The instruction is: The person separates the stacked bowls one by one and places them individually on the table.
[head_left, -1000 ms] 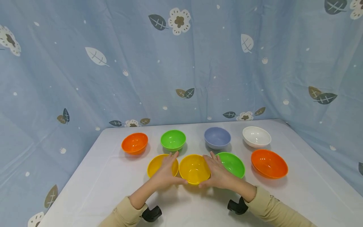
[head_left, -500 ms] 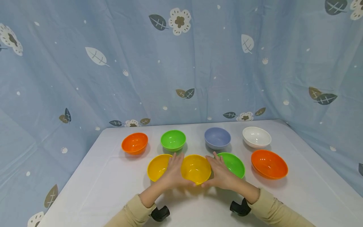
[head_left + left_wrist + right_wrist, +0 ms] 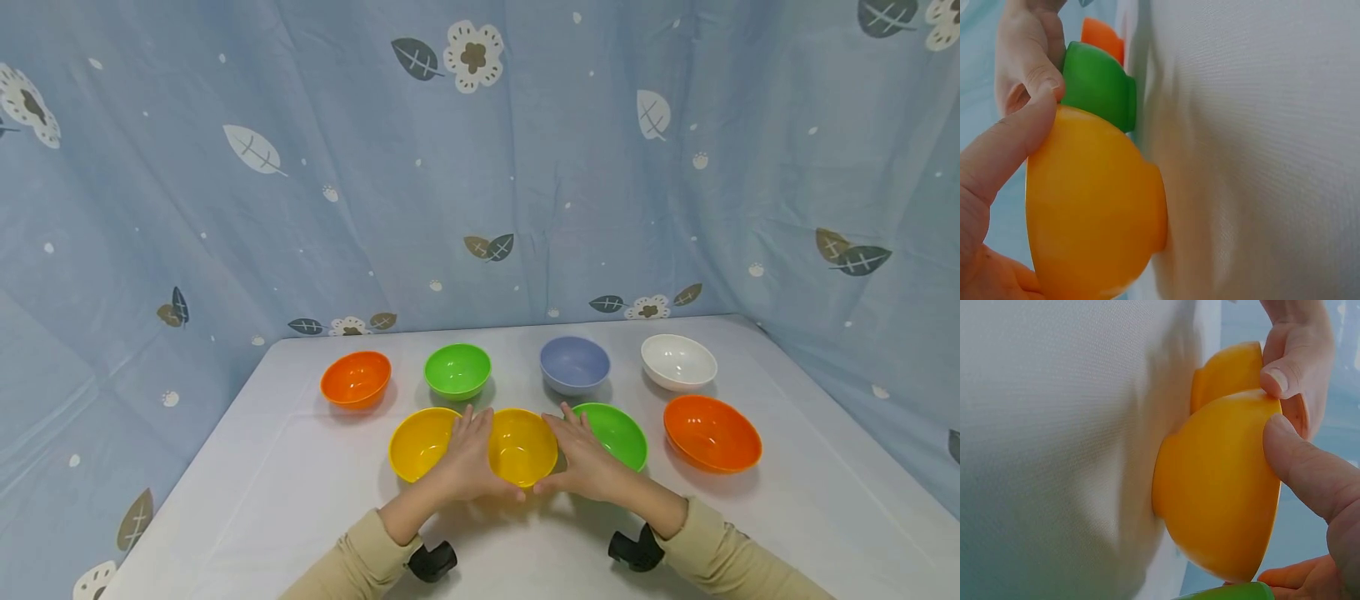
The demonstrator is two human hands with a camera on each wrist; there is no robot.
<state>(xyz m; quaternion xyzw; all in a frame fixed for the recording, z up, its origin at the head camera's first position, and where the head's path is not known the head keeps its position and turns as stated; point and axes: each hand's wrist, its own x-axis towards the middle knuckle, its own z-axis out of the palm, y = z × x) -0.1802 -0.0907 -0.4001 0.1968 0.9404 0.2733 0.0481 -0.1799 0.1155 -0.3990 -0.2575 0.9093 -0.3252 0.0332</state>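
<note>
The middle yellow bowl point(image 3: 522, 454) stands upright on the table between both hands. My left hand point(image 3: 471, 467) holds its left side, thumb at the near rim and fingers toward the far side. My right hand point(image 3: 587, 467) holds its right side in the same way. In the left wrist view, the left thumb lies on the rim of the yellow bowl point(image 3: 1088, 206); the right wrist view shows both thumbs close together at its rim point(image 3: 1222, 481). Another yellow bowl point(image 3: 414, 446) sits left, partly behind the left hand. The front green bowl point(image 3: 618, 437) is partly behind the right hand.
Along the back stand an orange bowl point(image 3: 356, 380), a green bowl point(image 3: 458, 372), a blue bowl point(image 3: 575, 366) and a white bowl point(image 3: 678, 363). A larger orange bowl point(image 3: 712, 435) is at front right. A patterned curtain point(image 3: 480, 167) hangs behind the white table point(image 3: 262, 492).
My left hand has moved right, from between the two yellow bowls onto the middle one's left side. The right hand has barely shifted, and the other bowls stay put.
</note>
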